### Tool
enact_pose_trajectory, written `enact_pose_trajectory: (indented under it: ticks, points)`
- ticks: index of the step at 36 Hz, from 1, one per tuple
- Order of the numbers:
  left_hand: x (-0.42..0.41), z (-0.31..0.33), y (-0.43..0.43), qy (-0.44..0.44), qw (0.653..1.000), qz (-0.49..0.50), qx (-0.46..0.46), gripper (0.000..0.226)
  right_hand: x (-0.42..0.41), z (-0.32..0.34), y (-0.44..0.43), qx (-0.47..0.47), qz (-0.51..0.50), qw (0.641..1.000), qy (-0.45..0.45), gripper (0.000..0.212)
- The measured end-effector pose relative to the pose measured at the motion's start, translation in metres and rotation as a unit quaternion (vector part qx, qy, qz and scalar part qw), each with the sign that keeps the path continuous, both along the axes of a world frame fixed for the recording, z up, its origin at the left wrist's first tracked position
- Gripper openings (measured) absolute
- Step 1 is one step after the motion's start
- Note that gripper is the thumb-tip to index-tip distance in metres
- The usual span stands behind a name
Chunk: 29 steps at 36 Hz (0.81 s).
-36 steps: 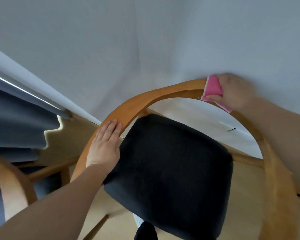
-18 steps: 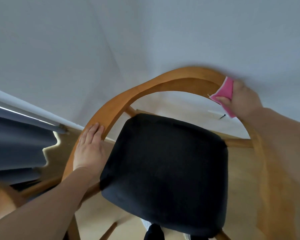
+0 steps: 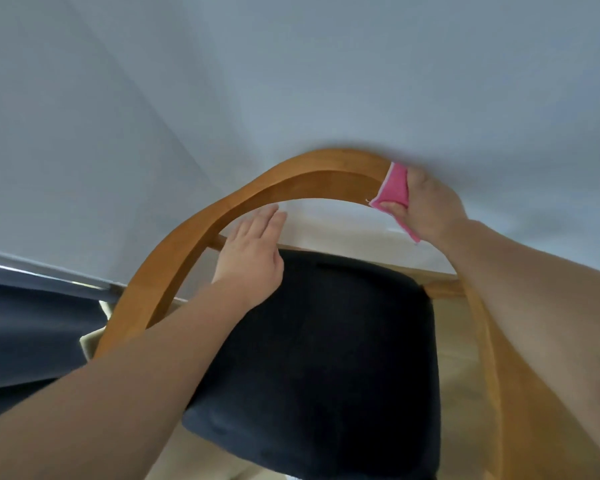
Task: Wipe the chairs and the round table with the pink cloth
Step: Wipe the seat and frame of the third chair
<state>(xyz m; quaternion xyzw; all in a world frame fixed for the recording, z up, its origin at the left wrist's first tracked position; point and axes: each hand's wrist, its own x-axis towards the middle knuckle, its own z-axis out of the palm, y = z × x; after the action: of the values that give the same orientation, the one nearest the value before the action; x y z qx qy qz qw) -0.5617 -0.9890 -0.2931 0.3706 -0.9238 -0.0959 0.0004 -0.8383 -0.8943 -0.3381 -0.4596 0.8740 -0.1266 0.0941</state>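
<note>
Where the right hand [image 3: 430, 207] closes, thumb underneath and fingers over the top, it clamps the cloth [image 3: 394, 188] onto the rail [image 3: 309, 178] of the chair [image 3: 146, 299], just right of the arch's crown.

- Cloth: pink, folded flat into a small pad, nappy face, pale edge. A narrow strip trails below the thumb, off the wood.
- Rail: one bent band of honey-brown wood, smooth and faintly glossy. It rises from lower left, curves over the top and drops down the right side behind the right forearm. Broad flat face, squared edges.
- Left hand [image 3: 253, 251]: slack, fingers straight and held together, holding nothing. It sits inside the arch over the back edge of the seat, fingertips close under the rail. Whether it touches wood or cushion, I cannot tell.
- Seat [image 3: 326, 358]: dark, near-black fabric, matt, padded, rounded corners, filling the space inside the rail.
- Wall [image 3: 291, 81]: plain, pale grey-white, close behind the chair's back.
- Curtain [image 3: 32, 327]: dark blue-grey, hanging in soft folds at far left.
- Floor [image 3: 459, 358]: light wood tone, seen between the seat and the right side of the rail.
</note>
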Motion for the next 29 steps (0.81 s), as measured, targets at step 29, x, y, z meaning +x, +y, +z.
enact_pose_trajectory:
  ticks: [29]
  points:
    - [-0.115, -0.016, -0.02, -0.079, 0.992, -0.099, -0.002, 0.098, -0.002, -0.016, 0.085, 0.195, -0.048, 0.98, 0.008, 0.036]
